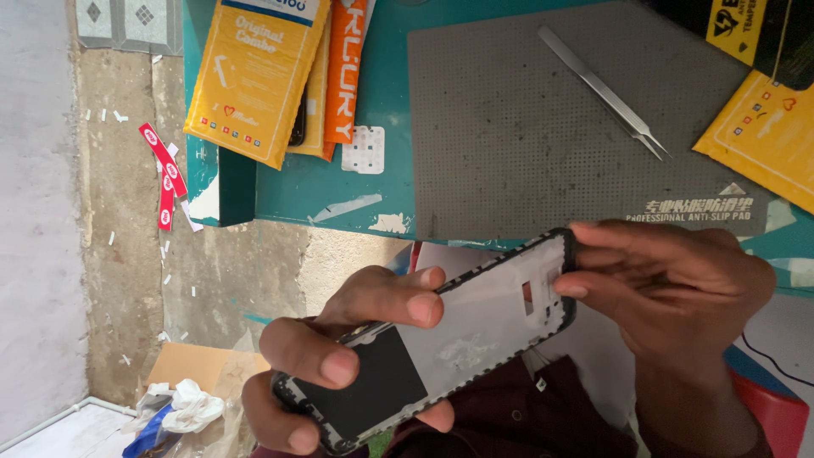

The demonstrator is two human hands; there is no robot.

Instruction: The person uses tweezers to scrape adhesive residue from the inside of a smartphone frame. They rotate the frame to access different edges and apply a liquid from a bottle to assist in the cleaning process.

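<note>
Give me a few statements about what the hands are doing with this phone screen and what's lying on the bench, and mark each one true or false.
1. Both hands hold the phone screen assembly. True: the left hand grips its lower end and the right hand its upper end.
2. The tweezers are in the right hand. False: they lie on the grey anti-slip pad, untouched.
3. The screen assembly rests flat on the pad. False: it is held up in front of the bench, off the pad.
4. Yellow packages lie at the bench's left end. True.
5. Red stickers lie on the floor beside the bench. True.
</note>
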